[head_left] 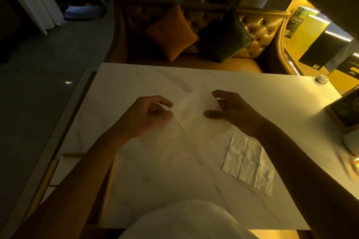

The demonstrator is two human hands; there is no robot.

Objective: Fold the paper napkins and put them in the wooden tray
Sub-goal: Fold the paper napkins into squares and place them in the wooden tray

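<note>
- Left hand (147,114) and right hand (233,110) are raised side by side over the white table (252,87), and both grasp one thin, see-through paper napkin (192,106) stretched between them. The left pinches its left edge with thumb and curled fingers; the right holds its right edge between thumb and bent forefinger. The sheet is blurred, so its folds cannot be made out.
- Nearer than the right hand, just beside that forearm, a second napkin (248,163) lies flat on the table, opened out and creased into squares.
- Well right of the right hand, at the table's edge, stands the wooden tray (338,122); its inside is dark.
- Farther right, a small round white object (321,79) sits at the far corner.
- Beyond both hands, a tufted golden sofa (260,31) bears an orange cushion (172,33) and a dark green cushion (225,37).
</note>
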